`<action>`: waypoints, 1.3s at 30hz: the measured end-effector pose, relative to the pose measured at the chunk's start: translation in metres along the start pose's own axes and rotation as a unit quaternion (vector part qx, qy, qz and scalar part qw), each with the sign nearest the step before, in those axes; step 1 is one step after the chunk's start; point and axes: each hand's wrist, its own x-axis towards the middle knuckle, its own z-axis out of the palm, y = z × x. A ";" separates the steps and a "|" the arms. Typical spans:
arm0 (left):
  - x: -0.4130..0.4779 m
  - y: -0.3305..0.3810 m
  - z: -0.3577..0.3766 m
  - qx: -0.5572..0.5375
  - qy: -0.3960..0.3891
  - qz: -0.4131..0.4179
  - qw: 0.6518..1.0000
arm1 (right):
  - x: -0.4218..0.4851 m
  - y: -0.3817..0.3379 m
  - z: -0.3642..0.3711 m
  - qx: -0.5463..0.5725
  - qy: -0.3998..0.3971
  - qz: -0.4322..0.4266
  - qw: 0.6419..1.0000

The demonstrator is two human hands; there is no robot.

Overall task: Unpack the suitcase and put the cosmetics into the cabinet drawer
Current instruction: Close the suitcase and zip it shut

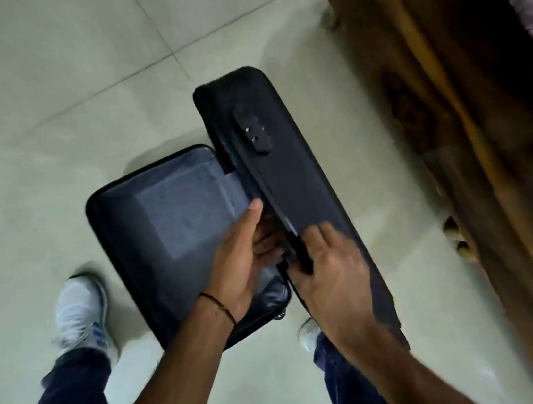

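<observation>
Left forearm (165, 375) enters from bottom centre-left, right forearm (396, 364) from bottom right; they converge mid-frame. Left hand (242, 258): back toward camera, one digit straight pointing up-frame, the rest curled to the right; can't tell if it holds anything. Right hand (330, 271): just right of it, palm down, fingers straight, slightly spread, motion-blurred.

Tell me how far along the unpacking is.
Done: the suitcase lies open, one half flat on the floor. In hand: the left hand grips the upright half's edge, the right hand rests on its shell. Left: no cosmetics are out yet; no drawer shows.
</observation>
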 end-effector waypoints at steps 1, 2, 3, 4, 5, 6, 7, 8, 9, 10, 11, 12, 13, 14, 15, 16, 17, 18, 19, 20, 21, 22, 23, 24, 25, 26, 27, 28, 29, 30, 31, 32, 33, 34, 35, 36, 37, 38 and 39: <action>-0.007 0.007 -0.013 -0.015 -0.005 0.013 1.000 | -0.010 -0.017 0.009 0.003 -0.002 -0.012 1.000; -0.014 0.014 -0.032 -0.023 -0.002 0.026 0.999 | -0.018 -0.036 0.021 0.009 -0.010 -0.026 1.000; -0.017 0.017 -0.050 -0.011 0.005 0.037 0.999 | -0.024 -0.051 0.034 0.010 -0.020 -0.033 0.999; -0.022 0.018 -0.070 0.002 0.017 0.045 0.999 | -0.030 -0.067 0.047 0.008 -0.036 -0.036 0.999; -0.024 0.016 -0.087 0.017 0.029 0.046 0.998 | -0.035 -0.080 0.058 0.003 -0.052 -0.035 0.998; -0.026 0.013 -0.103 0.019 0.044 0.041 0.998 | -0.039 -0.090 0.069 -0.002 -0.063 -0.033 0.997; -0.027 0.010 -0.120 0.024 0.055 0.036 0.998 | -0.044 -0.102 0.082 -0.007 -0.071 -0.033 0.997; -0.025 0.006 -0.135 0.025 0.064 0.030 0.997 | -0.048 -0.112 0.094 -0.014 -0.074 -0.039 0.996; -0.022 0.003 -0.151 0.023 0.076 0.026 0.996 | -0.054 -0.123 0.107 -0.020 -0.074 -0.049 0.996; -0.020 0.000 -0.165 0.012 0.086 0.023 0.996 | -0.059 -0.132 0.119 -0.025 -0.071 -0.064 0.995; -0.016 -0.001 -0.176 -0.002 0.099 0.018 0.995 | -0.064 -0.139 0.129 -0.028 -0.069 -0.078 0.994; -0.014 -0.003 -0.190 -0.021 0.108 0.008 0.994 | -0.070 -0.148 0.141 -0.026 -0.074 -0.087 0.993; -0.011 -0.005 -0.202 -0.029 0.119 -0.002 0.993 | -0.073 -0.155 0.149 -0.019 -0.091 -0.089 0.992; -0.009 -0.006 -0.215 -0.032 0.122 -0.017 0.992 | -0.077 -0.165 0.158 -0.009 -0.110 -0.082 0.990; -0.006 -0.008 -0.227 -0.024 0.124 -0.033 0.991 | -0.082 -0.173 0.166 0.003 -0.133 -0.071 0.989; -0.004 -0.010 -0.238 -0.021 0.130 -0.052 0.990 | -0.087 -0.180 0.174 0.014 -0.158 -0.058 0.986; -0.001 -0.011 -0.253 -0.009 0.136 -0.072 0.988 | -0.093 -0.191 0.183 0.024 -0.186 -0.042 0.981; 0.002 -0.012 -0.269 0.002 0.144 -0.091 0.985 | -0.099 -0.202 0.191 0.034 -0.217 -0.029 0.975; 0.006 -0.014 -0.286 0.014 0.152 -0.110 0.982 | -0.104 -0.212 0.199 0.047 -0.247 -0.014 0.968; 0.008 -0.014 -0.300 0.017 0.162 -0.130 0.978 | -0.109 -0.221 0.207 0.064 -0.273 0.000 0.960; 0.012 -0.016 -0.314 0.018 0.174 -0.150 0.973 | -0.113 -0.229 0.216 0.086 -0.301 0.017 0.949; 0.014 -0.019 -0.328 0.020 0.184 -0.166 0.969 | -0.119 -0.235 0.224 0.116 -0.325 0.040 0.938; 0.016 -0.022 -0.340 0.020 0.193 -0.179 0.965 | -0.122 -0.242 0.231 0.148 -0.344 0.072 0.925; 0.019 -0.025 -0.350 0.021 0.199 -0.187 0.962 | -0.126 -0.249 0.240 0.186 -0.359 0.118 0.907; 0.022 -0.029 -0.360 0.019 0.209 -0.186 0.960 | -0.129 -0.254 0.250 0.225 -0.369 0.173 0.885; 0.025 -0.032 -0.366 0.010 0.220 -0.180 0.959 | -0.130 -0.257 0.260 0.263 -0.378 0.231 0.857; 0.029 -0.038 -0.373 0.007 0.234 -0.171 0.957 | -0.134 -0.260 0.273 0.306 -0.381 0.291 0.822; 0.033 -0.042 -0.379 0.009 0.249 -0.163 0.955 | -0.138 -0.260 0.284 0.350 -0.380 0.345 0.784; 0.038 -0.046 -0.386 0.021 0.263 -0.158 0.952 | -0.144 -0.261 0.297 0.394 -0.380 0.391 0.740; 0.044 -0.050 -0.394 0.030 0.271 -0.157 0.949 | -0.149 -0.261 0.308 0.433 -0.377 0.430 0.696; 0.051 -0.054 -0.401 0.034 0.274 -0.157 0.948 | -0.153 -0.261 0.319 0.466 -0.370 0.463 0.657; 0.058 -0.062 -0.409 0.037 0.272 -0.156 0.949 | -0.160 -0.261 0.331 0.497 -0.352 0.489 0.624; 0.065 -0.067 -0.414 0.040 0.268 -0.152 0.951 | -0.165 -0.261 0.341 0.523 -0.326 0.505 0.604; 0.071 -0.074 -0.419 0.045 0.260 -0.151 0.953 | -0.169 -0.262 0.351 0.545 -0.295 0.513 0.594; 0.076 -0.077 -0.422 0.048 0.254 -0.150 0.954 | -0.172 -0.263 0.357 0.562 -0.263 0.514 0.593; 0.078 -0.078 -0.424 0.049 0.242 -0.145 0.958 | -0.173 -0.265 0.359 0.573 -0.235 0.510 0.597; 0.079 -0.080 -0.425 0.051 0.226 -0.135 0.963 | -0.176 -0.266 0.361 0.579 -0.213 0.504 0.604; 0.080 -0.080 -0.425 0.054 0.205 -0.129 0.969 | -0.177 -0.265 0.363 0.579 -0.198 0.496 0.616; 0.081 -0.081 -0.422 0.063 0.187 -0.125 0.972 | -0.178 -0.263 0.364 0.574 -0.191 0.486 0.631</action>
